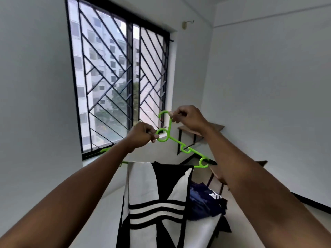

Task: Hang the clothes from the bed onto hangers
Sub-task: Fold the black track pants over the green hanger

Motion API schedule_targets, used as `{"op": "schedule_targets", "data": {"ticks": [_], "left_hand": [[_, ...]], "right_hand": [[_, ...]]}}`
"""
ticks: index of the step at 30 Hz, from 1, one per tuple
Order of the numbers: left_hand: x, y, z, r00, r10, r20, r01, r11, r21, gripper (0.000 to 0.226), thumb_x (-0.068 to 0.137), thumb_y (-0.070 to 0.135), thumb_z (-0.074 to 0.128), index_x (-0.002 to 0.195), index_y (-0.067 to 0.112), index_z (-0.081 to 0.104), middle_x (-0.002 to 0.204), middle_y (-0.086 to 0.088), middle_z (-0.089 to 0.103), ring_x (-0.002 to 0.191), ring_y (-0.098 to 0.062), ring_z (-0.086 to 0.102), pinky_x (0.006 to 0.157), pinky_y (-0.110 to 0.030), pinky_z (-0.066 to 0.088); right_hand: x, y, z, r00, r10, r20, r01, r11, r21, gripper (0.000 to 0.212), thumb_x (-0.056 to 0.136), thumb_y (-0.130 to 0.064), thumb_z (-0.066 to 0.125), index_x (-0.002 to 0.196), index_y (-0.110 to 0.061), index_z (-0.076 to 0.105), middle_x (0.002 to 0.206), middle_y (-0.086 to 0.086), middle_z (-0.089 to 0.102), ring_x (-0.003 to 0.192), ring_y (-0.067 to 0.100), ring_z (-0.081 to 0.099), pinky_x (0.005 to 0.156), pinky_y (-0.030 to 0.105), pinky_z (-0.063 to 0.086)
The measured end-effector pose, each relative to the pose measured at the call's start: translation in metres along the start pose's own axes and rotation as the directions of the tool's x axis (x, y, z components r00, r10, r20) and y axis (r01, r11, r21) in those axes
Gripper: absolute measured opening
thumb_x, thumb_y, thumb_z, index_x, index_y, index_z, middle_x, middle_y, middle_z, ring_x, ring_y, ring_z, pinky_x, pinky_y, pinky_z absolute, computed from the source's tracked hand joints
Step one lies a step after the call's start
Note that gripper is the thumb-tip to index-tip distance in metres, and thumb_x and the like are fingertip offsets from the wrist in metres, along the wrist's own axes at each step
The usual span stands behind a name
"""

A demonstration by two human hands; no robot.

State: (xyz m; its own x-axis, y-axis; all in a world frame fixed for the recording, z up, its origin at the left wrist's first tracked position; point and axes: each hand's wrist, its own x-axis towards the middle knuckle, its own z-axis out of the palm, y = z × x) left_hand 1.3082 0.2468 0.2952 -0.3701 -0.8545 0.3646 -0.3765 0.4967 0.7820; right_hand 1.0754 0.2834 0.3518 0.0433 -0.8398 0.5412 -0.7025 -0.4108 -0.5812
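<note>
Left hand [143, 134] pinching green hanger [174, 140] ring, right hand [188, 116] pinching hook, striped garment [143, 185] draped below, window grille [107, 68] behind

Black-white garment [157, 203] on green hanger [174, 140]

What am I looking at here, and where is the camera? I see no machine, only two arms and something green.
There is no machine: a person works with bare hands, and the single camera sits on their head, so you see their own arms reaching forward. The left hand pinches the ring at the neck of a green hanger, the right hand pinches its hook. A black-and-white striped garment hangs over the hanger's bottom bar. Below, a heap of dark blue clothes lies on the bed. Behind is a barred window.
</note>
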Motion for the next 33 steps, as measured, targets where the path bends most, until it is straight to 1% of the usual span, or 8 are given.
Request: {"op": "schedule_targets", "data": {"ticks": [3, 7, 10, 13, 20, 24, 27, 33], "left_hand": [[0.000, 0.041, 0.016, 0.997, 0.080, 0.020, -0.079, 0.996, -0.050, 0.023, 0.087, 0.004, 0.079, 0.066, 0.001, 0.069, 0.054, -0.001, 0.061, 0.047, -0.007, 0.046, 0.049, -0.019, 0.034], [0.008, 0.085, 0.033, 0.988, 0.155, 0.026, -0.148, 0.975, -0.166, 0.021, 0.089, 0.001, 0.076, 0.069, 0.003, 0.070, 0.056, -0.006, 0.063, 0.047, -0.011, 0.047, 0.049, -0.021, 0.038], [0.016, 0.114, 0.053, 0.980, 0.188, 0.062, -0.169, 0.957, -0.235, 0.035, 0.090, 0.000, 0.074, 0.059, 0.015, 0.070, 0.054, -0.005, 0.062, 0.047, -0.015, 0.046, 0.052, -0.024, 0.037], [0.016, 0.148, 0.084, 0.956, 0.261, 0.130, -0.220, 0.939, -0.264, 0.028, 0.092, -0.002, 0.071, 0.065, 0.008, 0.069, 0.054, -0.005, 0.063, 0.045, -0.011, 0.048, 0.048, -0.021, 0.041], [0.024, 0.199, 0.140, 0.879, 0.428, 0.208, -0.350, 0.877, -0.329, 0.016, 0.094, 0.001, 0.069, 0.078, 0.003, 0.071, 0.058, 0.002, 0.068, 0.051, -0.005, 0.058, 0.056, -0.019, 0.046], [0.031, 0.220, 0.167, 0.853, 0.476, 0.214, -0.361, 0.835, -0.415, 0.008, 0.092, 0.018, 0.074, 0.087, 0.012, 0.077, 0.077, -0.003, 0.077, 0.075, -0.013, 0.072, 0.076, -0.032, 0.054], [0.030, 0.227, 0.191, 0.850, 0.505, 0.153, -0.460, 0.851, -0.255, 0.017, 0.084, 0.040, 0.070, 0.090, 0.026, 0.078, 0.088, 0.008, 0.078, 0.092, -0.016, 0.072, 0.088, -0.036, 0.055], [-0.023, 0.280, 0.280, 0.683, 0.688, 0.247, -0.616, 0.724, -0.312, 0.019, 0.093, 0.045, 0.067, 0.097, 0.027, 0.072, 0.100, 0.009, 0.075, 0.103, -0.018, 0.068, 0.091, -0.037, 0.053]], "right_hand": [[-0.044, 0.028, -0.060, 0.983, 0.159, 0.088, -0.166, 0.983, 0.079, 0.066, 0.084, -0.072, 0.068, 0.097, -0.008, 0.079, 0.087, 0.013, 0.079, 0.078, 0.020, 0.073, 0.069, 0.027, 0.054], [-0.114, 0.061, -0.127, 0.957, 0.252, 0.141, -0.275, 0.945, 0.180, 0.043, 0.095, -0.043, 0.069, 0.104, -0.002, 0.079, 0.091, 0.018, 0.078, 0.078, 0.022, 0.070, 0.071, 0.028, 0.053], [-0.161, 0.070, -0.169, 0.955, 0.284, 0.086, -0.296, 0.917, 0.266, 0.040, 0.084, -0.047, 0.077, 0.094, -0.009, 0.083, 0.086, 0.019, 0.075, 0.078, 0.022, 0.066, 0.073, 0.033, 0.053], [-0.202, 0.071, -0.198, 0.954, 0.299, -0.023, -0.272, 0.894, 0.356, 0.048, 0.072, -0.057, 0.088, 0.090, -0.013, 0.082, 0.087, 0.020, 0.069, 0.080, 0.024, 0.060, 0.068, 0.029, 0.049], [-0.265, 0.045, -0.238, 0.904, 0.352, -0.241, -0.222, 0.871, 0.439, 0.021, 0.096, -0.014, 0.068, 0.102, 0.003, 0.079, 0.065, 0.009, 0.043, 0.055, 0.017, 0.038, 0.067, 0.032, 0.043], [-0.302, 0.014, -0.259, 0.817, 0.406, -0.410, -0.232, 0.882, 0.410, 0.019, 0.094, -0.014, 0.070, 0.097, 0.003, 0.080, 0.069, 0.013, 0.044, 0.054, 0.016, 0.034, 0.067, 0.035, 0.041], [-0.338, -0.016, -0.272, 0.710, 0.450, -0.542, -0.274, 0.885, 0.376, 0.021, 0.096, -0.008, 0.067, 0.102, 0.011, 0.075, 0.055, 0.001, 0.050, 0.053, 0.015, 0.034, 0.064, 0.032, 0.044], [-0.444, -0.096, -0.286, 0.410, 0.475, -0.779, -0.358, 0.869, 0.341, 0.019, 0.096, -0.009, 0.068, 0.098, 0.008, 0.076, 0.053, -0.003, 0.046, 0.050, 0.012, 0.035, 0.061, 0.029, 0.050]]}}
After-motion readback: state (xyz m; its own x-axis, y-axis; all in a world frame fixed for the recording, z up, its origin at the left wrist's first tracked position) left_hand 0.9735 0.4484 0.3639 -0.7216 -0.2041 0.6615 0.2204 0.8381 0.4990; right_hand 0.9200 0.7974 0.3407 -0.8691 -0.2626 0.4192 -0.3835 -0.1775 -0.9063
